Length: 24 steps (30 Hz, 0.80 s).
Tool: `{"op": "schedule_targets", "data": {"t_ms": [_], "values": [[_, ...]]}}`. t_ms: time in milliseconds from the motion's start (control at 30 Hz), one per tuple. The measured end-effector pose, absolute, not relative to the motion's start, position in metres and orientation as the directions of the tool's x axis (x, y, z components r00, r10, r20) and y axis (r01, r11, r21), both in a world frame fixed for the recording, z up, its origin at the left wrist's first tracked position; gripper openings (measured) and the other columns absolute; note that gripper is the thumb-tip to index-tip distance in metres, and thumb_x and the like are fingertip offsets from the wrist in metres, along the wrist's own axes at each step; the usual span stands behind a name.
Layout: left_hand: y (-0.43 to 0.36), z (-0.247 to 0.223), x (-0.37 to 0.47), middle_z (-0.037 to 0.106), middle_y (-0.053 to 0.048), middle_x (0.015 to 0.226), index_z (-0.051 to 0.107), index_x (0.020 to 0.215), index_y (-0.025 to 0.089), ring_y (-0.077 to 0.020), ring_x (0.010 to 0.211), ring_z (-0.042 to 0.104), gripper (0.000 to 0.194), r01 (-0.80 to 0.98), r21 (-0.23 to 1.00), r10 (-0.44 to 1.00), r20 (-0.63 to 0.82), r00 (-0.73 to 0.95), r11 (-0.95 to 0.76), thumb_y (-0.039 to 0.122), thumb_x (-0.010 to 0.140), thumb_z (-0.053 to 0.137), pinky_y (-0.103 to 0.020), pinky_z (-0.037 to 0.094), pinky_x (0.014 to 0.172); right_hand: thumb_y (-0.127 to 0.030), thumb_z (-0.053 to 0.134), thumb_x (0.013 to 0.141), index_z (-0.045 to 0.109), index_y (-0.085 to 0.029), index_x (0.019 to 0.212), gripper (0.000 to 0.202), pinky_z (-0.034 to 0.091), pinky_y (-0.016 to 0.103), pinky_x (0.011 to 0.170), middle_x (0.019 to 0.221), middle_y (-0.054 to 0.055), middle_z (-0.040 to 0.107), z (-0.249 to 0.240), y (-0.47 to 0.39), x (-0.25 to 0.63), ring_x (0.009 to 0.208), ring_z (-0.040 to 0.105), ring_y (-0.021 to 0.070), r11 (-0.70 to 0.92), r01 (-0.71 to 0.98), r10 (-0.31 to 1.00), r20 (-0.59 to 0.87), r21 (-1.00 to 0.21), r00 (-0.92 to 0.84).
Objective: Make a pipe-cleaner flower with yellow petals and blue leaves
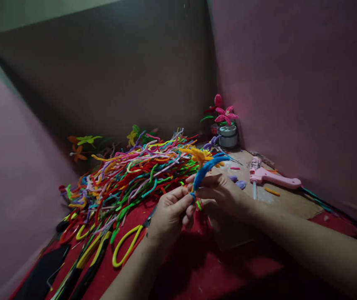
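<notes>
My left hand [174,206] is closed, its thumb and finger pinching the lower end of a bent blue pipe cleaner [206,170]. The blue piece curves up and to the right, fuzzy and thick like a petal. Close against it from the right, my right hand [224,192] has its fingers curled round the lower part; its fingertips are partly hidden behind the blue piece. Just behind the hands show orange pipe-cleaner petals [197,154]; whether they join the blue piece I cannot tell. A bit of green and red [199,204] shows below the fingers.
A heap of coloured pipe cleaners [141,166] lies beyond my hands. Yellow-handled scissors [127,246] and pliers [94,254] lie at left on red cloth. At right, a pink glue gun [274,177] rests on a board [294,204]. A potted pink flower [227,116] stands behind.
</notes>
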<state>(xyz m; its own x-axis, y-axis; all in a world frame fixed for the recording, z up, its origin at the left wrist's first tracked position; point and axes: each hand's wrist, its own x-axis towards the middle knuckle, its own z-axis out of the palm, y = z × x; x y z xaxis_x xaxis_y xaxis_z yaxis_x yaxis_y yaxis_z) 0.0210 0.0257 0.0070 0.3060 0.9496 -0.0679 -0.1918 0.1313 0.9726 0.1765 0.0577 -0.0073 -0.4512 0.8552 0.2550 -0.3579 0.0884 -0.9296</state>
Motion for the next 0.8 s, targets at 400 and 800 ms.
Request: {"op": "schedule_targets", "data": {"t_ms": [400, 800], "values": [[0.019, 0.009, 0.024, 0.054, 0.002, 0.057, 0.06, 0.075, 0.017, -0.007, 0.046, 0.048, 0.013, 0.303, 0.919, 0.967, 0.232, 0.105, -0.253, 0.028, 0.079, 0.057, -0.017, 0.039, 0.048, -0.031, 0.068, 0.071, 0.071, -0.022, 0.078, 0.012, 0.04, 0.036, 0.087, 0.092, 0.002, 0.065, -0.015, 0.058, 0.17, 0.09, 0.058, 0.0197, 0.138, -0.385, 0.904, 0.275, -0.913, -0.328], [0.023, 0.007, 0.019, 0.05, 0.005, 0.049, 0.052, 0.067, 0.016, -0.0046, 0.032, 0.04, 0.021, -0.015, 0.999, 0.98, 0.039, 0.196, -0.037, 0.032, 0.079, 0.058, -0.016, 0.033, 0.032, -0.027, 0.075, 0.064, 0.072, -0.019, 0.079, 0.017, 0.039, 0.036, 0.088, 0.083, 0.003, 0.065, -0.004, 0.059, 0.177, 0.085, 0.057, 0.018, 0.06, -0.383, 0.849, 0.249, -0.922, -0.467]]}}
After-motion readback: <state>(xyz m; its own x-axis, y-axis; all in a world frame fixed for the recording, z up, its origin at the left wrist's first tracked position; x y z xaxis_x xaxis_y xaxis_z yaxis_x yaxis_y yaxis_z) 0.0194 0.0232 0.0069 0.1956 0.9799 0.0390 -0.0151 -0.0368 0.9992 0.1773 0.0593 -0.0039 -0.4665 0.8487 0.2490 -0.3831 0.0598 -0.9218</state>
